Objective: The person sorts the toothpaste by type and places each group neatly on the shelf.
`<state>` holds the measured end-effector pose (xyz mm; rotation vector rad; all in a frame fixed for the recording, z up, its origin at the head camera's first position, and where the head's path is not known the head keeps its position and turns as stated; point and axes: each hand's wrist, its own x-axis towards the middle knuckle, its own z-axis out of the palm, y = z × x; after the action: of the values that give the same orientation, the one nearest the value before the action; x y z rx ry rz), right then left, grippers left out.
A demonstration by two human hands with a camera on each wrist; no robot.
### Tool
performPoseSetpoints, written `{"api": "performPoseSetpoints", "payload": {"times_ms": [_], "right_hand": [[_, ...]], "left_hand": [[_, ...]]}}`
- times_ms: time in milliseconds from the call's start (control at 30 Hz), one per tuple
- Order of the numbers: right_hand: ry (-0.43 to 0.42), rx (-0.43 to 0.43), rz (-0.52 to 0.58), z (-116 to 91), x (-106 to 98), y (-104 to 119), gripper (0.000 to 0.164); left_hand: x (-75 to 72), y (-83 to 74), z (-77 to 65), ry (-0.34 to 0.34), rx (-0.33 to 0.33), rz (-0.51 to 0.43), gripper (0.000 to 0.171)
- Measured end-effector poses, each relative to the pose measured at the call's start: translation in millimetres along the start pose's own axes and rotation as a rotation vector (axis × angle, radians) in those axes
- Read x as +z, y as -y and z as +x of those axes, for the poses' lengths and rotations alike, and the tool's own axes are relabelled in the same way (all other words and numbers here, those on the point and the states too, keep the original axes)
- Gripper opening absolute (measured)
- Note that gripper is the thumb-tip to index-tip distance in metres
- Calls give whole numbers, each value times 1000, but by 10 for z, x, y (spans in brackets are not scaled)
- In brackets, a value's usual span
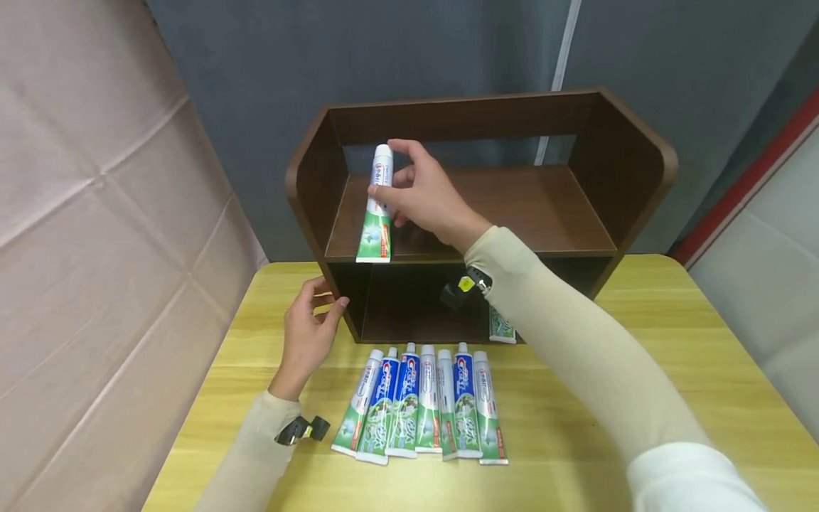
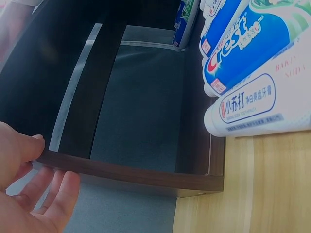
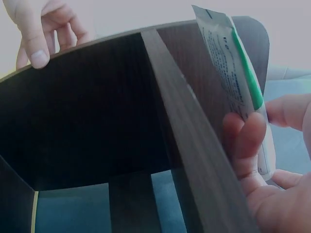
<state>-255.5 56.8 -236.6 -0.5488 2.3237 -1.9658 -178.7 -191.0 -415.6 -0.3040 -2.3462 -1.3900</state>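
Observation:
My right hand (image 1: 430,193) holds a white and green toothpaste tube (image 1: 375,235), cap up, at the left part of the upper level of a dark brown shelf (image 1: 518,206). Thumb and fingers pinch the tube's sides, and its flat end overlaps the front edge of that level. In the right wrist view the printed back of the tube (image 3: 228,63) shows. My left hand (image 1: 308,334) grips the shelf's left side panel low down, thumb on the front edge and fingers outside; the left wrist view shows the thumb (image 2: 31,148) against the panel.
Several toothpaste tubes, some blue Crest (image 1: 404,409) and some white and green (image 1: 491,412), lie in a row before the shelf, caps toward it. Another tube (image 1: 502,327) is in the lower compartment, partly behind my right arm. The yellow wooden table (image 1: 576,441) carries everything.

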Motion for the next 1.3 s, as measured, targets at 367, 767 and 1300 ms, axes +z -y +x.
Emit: {"api": "performPoseSetpoints", "payload": {"times_ms": [367, 767, 1300], "right_hand": [[11, 96, -37, 174, 3, 68, 80], [57, 185, -114, 363, 46, 70, 81], [101, 232, -63, 483, 56, -36, 78]], "left_hand": [[5, -11, -12, 0, -4, -24, 38], [26, -2, 2, 6, -10, -20, 38], [68, -9, -6, 24, -25, -24, 40]]}}
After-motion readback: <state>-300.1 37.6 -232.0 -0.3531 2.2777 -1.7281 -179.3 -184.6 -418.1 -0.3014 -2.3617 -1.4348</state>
